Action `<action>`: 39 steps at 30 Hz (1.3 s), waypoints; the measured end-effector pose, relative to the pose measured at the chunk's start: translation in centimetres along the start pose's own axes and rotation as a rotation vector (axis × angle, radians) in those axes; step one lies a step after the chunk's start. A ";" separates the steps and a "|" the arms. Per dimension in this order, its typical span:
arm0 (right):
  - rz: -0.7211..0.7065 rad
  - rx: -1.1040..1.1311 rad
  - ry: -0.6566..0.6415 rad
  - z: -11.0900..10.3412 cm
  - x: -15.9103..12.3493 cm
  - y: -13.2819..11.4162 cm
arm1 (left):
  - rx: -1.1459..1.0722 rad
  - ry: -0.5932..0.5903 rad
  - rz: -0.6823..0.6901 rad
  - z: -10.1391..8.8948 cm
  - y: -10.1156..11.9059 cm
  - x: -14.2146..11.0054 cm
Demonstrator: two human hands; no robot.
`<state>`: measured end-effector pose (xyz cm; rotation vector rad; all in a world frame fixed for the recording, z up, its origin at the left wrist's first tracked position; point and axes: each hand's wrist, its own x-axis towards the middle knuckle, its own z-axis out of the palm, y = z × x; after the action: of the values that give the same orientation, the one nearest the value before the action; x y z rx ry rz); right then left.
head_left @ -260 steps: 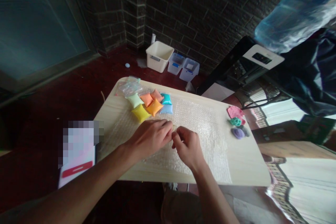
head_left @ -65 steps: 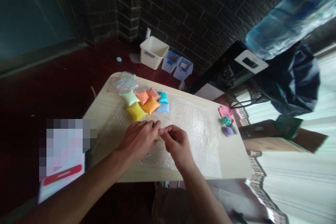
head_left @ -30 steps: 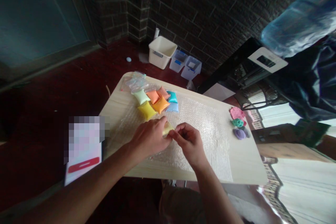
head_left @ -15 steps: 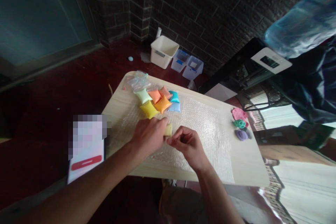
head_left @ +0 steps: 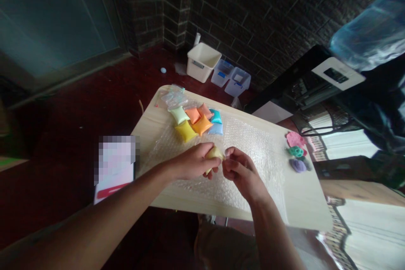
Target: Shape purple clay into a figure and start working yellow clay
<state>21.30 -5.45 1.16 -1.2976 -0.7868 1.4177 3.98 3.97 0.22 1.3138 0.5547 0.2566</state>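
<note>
A small pale-yellow packet [head_left: 215, 154], plump like the other packets, is held over the bubble wrap [head_left: 253, 156]. My left hand [head_left: 199, 161] is closed around its body, thumb on top and fingers beneath. My right hand [head_left: 241, 172] pinches a clear bit of film at the packet's right end. Just beyond my hands lie several soft coloured packets, among them a yellow packet [head_left: 185, 131], an orange packet [head_left: 202, 125], a pale green packet [head_left: 179, 114] and a light blue packet [head_left: 216, 128].
Clear plastic bags [head_left: 174, 96] lie at the table's far left corner. Pink, green and purple moulded pieces [head_left: 296, 151] rest near the right edge. A phone-like screen [head_left: 115, 168] stands at the left. Beyond the table, a white basket [head_left: 202, 61] and two clear bins [head_left: 237, 82] sit on the floor.
My left hand has turned so that the pale-yellow packet, mostly hidden earlier, now shows in its grasp. My right hand has moved to the packet's right end. The view has shifted slightly.
</note>
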 end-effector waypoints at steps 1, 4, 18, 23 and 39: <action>0.005 -0.027 0.007 0.0 0.0 0.0 | 0.069 0.013 0.006 0.0 -0.2 0.0; -0.003 -0.139 0.026 -0.1 0.0 0.0 | 0.225 0.035 0.021 -0.1 -0.6 -0.2; -0.252 -0.381 0.067 -0.8 -0.5 0.0 | -0.149 -0.012 -0.028 0.3 0.2 -0.3; -0.339 -0.436 0.101 -0.8 -0.5 -0.1 | -0.314 -0.086 -0.006 0.2 0.7 -0.5; -0.252 -0.096 0.124 -1.8 -0.9 0.5 | -0.275 -0.066 0.080 0.6 -1.6 0.6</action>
<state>22.83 -6.77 0.65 -1.2957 -0.9080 1.1011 4.56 3.39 -1.40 1.0746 0.3960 0.3416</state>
